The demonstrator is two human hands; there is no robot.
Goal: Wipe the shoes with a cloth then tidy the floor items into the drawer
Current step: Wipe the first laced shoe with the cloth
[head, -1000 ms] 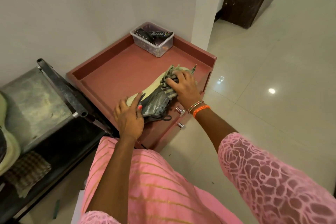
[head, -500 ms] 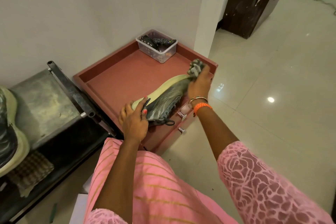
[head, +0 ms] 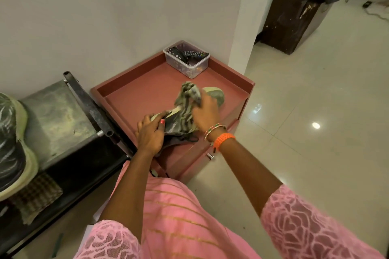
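My left hand point(head: 150, 135) grips the heel end of the dark grey sneaker with a pale green sole point(head: 214, 95), fingers curled round it, pinning it on the reddish-brown cabinet top with a raised rim point(head: 130, 94); my right hand point(head: 205, 113) clutches the bunched grey-striped cloth point(head: 186, 99) and presses it on the shoe's upper, mid-length, toe poking out past it; motion blur on cloth, exact contact patch unclear. Judgement: wiping stage, first shoe in hand, not finished; a second matching grey and pale green shoe point(head: 12, 145) lies on the metal bench point(head: 56, 118) at left, well apart from my hands, cannot tell if wiped. Clear plastic box holding remote controls point(head: 186, 59) sits in the cabinet's back corner. Drawer front with small metal knob point(head: 209, 155) below looks closed; tidy step seems not begun; floor items to tidy not clearly identifiable here. Left to do: finish this shoe, maybe the other, then open the drawer and stow.
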